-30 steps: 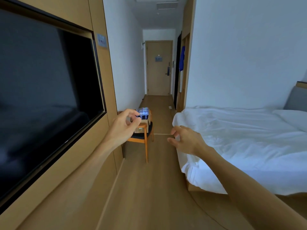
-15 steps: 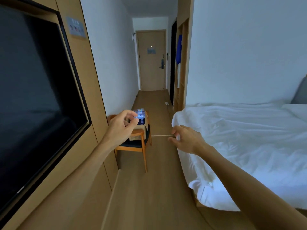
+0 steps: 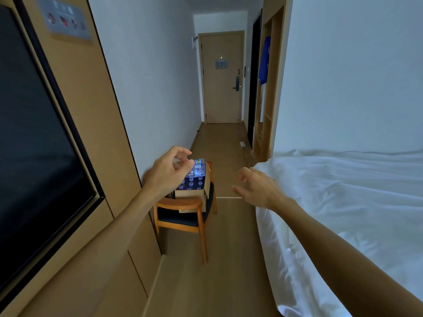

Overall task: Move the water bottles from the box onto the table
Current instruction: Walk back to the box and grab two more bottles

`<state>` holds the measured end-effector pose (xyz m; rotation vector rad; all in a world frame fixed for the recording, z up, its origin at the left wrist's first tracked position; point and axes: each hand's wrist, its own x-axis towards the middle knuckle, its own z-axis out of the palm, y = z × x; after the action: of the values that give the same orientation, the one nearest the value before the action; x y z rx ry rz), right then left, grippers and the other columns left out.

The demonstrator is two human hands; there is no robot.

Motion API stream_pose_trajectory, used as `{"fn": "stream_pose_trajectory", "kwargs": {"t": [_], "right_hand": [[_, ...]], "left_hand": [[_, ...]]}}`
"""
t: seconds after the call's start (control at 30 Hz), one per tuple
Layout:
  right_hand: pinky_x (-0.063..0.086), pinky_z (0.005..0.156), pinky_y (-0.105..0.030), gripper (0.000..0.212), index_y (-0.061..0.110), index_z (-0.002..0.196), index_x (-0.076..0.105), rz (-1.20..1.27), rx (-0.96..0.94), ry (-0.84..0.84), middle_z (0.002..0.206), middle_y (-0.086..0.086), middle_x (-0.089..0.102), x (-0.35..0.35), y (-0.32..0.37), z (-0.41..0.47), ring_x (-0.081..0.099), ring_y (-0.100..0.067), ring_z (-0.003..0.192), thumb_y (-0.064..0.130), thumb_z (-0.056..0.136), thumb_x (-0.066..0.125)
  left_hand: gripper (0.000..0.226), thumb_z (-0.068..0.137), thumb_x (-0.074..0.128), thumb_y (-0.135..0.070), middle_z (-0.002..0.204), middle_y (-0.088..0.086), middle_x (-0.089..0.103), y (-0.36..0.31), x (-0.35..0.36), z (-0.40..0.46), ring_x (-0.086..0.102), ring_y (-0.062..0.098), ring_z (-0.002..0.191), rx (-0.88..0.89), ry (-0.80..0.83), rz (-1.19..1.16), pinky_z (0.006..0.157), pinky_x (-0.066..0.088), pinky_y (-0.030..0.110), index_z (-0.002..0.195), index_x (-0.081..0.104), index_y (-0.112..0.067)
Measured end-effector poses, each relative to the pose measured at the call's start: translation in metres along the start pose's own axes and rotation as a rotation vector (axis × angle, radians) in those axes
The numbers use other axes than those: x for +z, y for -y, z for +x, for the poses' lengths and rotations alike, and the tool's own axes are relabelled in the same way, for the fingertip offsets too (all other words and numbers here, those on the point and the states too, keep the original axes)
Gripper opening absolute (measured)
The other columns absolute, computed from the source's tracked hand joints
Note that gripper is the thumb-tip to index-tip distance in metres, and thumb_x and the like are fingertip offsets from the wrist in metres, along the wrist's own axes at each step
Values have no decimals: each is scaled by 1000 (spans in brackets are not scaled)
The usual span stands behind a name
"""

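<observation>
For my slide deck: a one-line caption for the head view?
Both empty hands, left hand and right hand, reach toward the box of water bottles on a wooden chair.

This is a hotel room. A narrow hallway with a light wooden floor (image 3: pixel 219 259) leads to a plain beige entrance door (image 3: pixel 221 76) that has an electronic handle lock (image 3: pixel 237 83) and a small notice plate (image 3: pixel 220 64). A large bed with white sheets (image 3: pixel 343 202) stands on the right, and on the left a big black flat television screen (image 3: pixel 29 138) sits in a light wooden wall panel (image 3: pixel 87 124), with an open wooden wardrobe niche (image 3: pixel 265 88) near the door.
</observation>
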<state>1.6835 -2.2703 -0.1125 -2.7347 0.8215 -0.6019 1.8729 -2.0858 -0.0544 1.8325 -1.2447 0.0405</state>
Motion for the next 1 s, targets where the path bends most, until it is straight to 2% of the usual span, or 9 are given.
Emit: {"fn": "stream_pose_trajectory", "kwargs": {"t": [0.1, 0.33, 0.47, 0.63, 0.9, 1.0], "right_hand": [[51, 79, -34, 50, 31, 122, 44, -10, 4, 13, 119, 6, 54, 14, -26, 44, 53, -12, 101, 64, 84, 50], [54, 86, -42, 52, 29, 128, 43, -44, 15, 50, 126, 4, 53, 57, -83, 155, 54, -14, 106, 59, 87, 54], [53, 85, -39, 51, 28, 128, 45, -47, -1, 60, 124, 4, 54, 82, -116, 231, 55, -12, 103, 57, 88, 55], [52, 84, -34, 52, 28, 129, 45, -57, 3, 102, 125, 4, 53, 112, -156, 328, 55, -12, 103, 58, 88, 55], [53, 83, -38, 50, 32, 124, 45, -13, 15, 184, 120, 8, 52, 168, -221, 455, 54, -10, 98, 62, 85, 51], [47, 79, -34, 51, 31, 123, 45, 1, -18, 238, 116, 8, 52, 193, -245, 503, 53, -11, 96, 63, 84, 50]], "left_hand": [[25, 92, 60, -39, 99, -15, 59, 21, 21, 40, 61, 6, 78, -25, 9, -20, 52, 43, 10, 114, 53, -30], [22, 93, 59, -34, 100, -11, 59, 84, 80, 143, 61, 10, 80, -67, 33, -31, 62, 44, 18, 113, 53, -27], [21, 93, 59, -35, 98, -9, 61, 127, 113, 215, 62, 12, 81, -89, 34, -40, 64, 46, 21, 112, 54, -26], [19, 93, 58, -34, 97, -10, 61, 172, 149, 310, 61, 10, 78, -126, 52, -51, 64, 45, 19, 110, 55, -27], [16, 93, 58, -32, 98, -10, 62, 236, 210, 422, 57, 3, 73, -205, 82, -22, 64, 39, 12, 108, 57, -27], [19, 93, 58, -31, 101, -9, 62, 261, 236, 457, 55, 1, 72, -250, 77, -25, 65, 39, 13, 111, 57, -23]]}}
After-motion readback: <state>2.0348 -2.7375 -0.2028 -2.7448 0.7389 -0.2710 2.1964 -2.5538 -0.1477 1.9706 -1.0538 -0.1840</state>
